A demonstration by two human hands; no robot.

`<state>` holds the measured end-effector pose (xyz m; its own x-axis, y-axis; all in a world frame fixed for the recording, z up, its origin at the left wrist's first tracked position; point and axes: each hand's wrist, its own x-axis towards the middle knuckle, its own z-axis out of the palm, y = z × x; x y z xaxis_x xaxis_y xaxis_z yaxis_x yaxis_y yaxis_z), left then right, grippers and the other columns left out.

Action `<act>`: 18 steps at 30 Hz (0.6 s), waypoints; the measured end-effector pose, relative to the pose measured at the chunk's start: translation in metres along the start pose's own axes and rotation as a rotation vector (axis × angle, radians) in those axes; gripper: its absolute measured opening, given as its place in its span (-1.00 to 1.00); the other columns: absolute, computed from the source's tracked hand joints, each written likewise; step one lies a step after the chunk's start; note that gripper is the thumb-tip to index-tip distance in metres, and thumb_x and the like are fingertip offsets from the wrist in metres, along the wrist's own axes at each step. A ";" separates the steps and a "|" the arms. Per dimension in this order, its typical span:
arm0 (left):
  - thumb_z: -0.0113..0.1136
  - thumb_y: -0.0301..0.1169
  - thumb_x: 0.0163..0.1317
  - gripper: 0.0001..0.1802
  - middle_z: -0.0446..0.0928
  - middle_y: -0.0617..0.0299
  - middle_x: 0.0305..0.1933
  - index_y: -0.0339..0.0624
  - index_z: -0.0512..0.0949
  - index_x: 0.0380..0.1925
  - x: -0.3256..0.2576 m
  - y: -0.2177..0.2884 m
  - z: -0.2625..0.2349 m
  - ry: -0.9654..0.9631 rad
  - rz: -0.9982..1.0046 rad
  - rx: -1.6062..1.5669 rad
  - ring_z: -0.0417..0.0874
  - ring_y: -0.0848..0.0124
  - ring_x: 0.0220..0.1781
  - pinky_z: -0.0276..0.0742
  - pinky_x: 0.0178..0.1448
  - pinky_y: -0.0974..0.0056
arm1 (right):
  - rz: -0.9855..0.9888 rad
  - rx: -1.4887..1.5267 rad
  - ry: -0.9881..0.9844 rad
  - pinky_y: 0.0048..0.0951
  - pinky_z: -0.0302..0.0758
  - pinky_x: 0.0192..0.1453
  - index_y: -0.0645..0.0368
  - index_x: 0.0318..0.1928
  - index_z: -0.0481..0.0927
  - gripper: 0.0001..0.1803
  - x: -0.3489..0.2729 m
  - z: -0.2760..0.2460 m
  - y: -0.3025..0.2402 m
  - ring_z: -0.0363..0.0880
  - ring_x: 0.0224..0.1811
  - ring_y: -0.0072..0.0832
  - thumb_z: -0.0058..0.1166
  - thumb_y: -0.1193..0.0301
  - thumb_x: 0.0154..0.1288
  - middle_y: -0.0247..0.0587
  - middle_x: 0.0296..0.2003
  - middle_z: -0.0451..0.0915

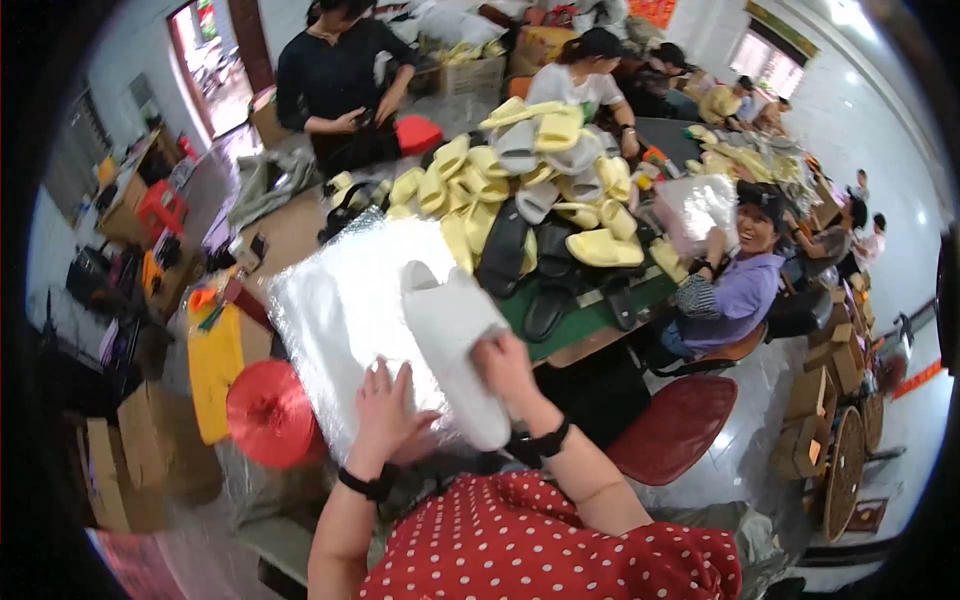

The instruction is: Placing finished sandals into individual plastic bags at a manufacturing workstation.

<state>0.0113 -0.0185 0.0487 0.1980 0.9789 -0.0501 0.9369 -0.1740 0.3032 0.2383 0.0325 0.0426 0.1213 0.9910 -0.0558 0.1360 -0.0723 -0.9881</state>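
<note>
A pale grey slide slipper (462, 385) is gripped along its right side by my right hand (508, 372), fingers closed on it. It is held over a shiny stack of clear plastic bags (335, 285) at the table's near edge. Whether a second slipper lies against it at the top, I cannot tell. My left hand (388, 408) rests on the lower part of the bags with its fingers spread, holding nothing. Beyond the bags rises a big heap of yellow slippers (475, 180), with grey ones mixed in and black slippers (505, 245) on its near side.
A red roll of plastic twine (268, 412) is left of the bags, beside a yellow piece (215, 370). A red-brown chair (672, 430) stands to the right. A person in purple (735, 290) handles a silvery bag (698, 215); another in black (345, 85) stands across.
</note>
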 end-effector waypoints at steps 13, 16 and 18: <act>0.00 -0.33 0.41 -0.66 0.50 -0.21 0.19 -0.14 0.61 0.09 -0.006 -0.039 -0.010 0.149 0.145 -0.442 0.48 -0.18 0.29 0.41 0.32 -0.02 | -0.100 0.199 0.111 -0.39 0.58 0.07 0.39 0.13 0.52 -0.58 -0.082 -0.111 -0.009 0.68 -0.02 -0.39 0.04 0.36 0.35 -0.14 -0.03 0.67; -0.02 -0.32 0.44 -0.65 0.61 -0.13 0.02 -0.18 0.60 0.09 -0.002 -0.035 -0.010 0.193 0.056 -0.594 0.57 -0.04 0.19 0.47 0.26 0.07 | -0.293 -0.114 -0.140 -0.35 0.58 0.05 0.39 0.00 0.60 -0.64 -0.087 -0.092 -0.025 0.70 -0.05 -0.34 0.09 0.52 0.19 -0.06 -0.11 0.72; 0.03 -0.30 0.44 -0.66 0.64 -0.12 -0.07 -0.22 0.63 0.05 0.001 -0.037 -0.003 0.246 -0.091 -0.769 0.65 0.00 0.06 0.53 0.16 0.11 | -0.404 -0.395 -0.234 -0.29 0.60 -0.09 0.22 -0.02 0.65 -0.64 -0.089 -0.072 -0.038 0.72 -0.16 -0.07 0.14 0.50 0.11 0.06 -0.20 0.70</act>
<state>-0.0246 -0.0108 0.0404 -0.0222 0.9968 0.0770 0.4689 -0.0576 0.8814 0.2935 -0.0609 0.0956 -0.2296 0.9438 0.2378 0.4863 0.3229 -0.8119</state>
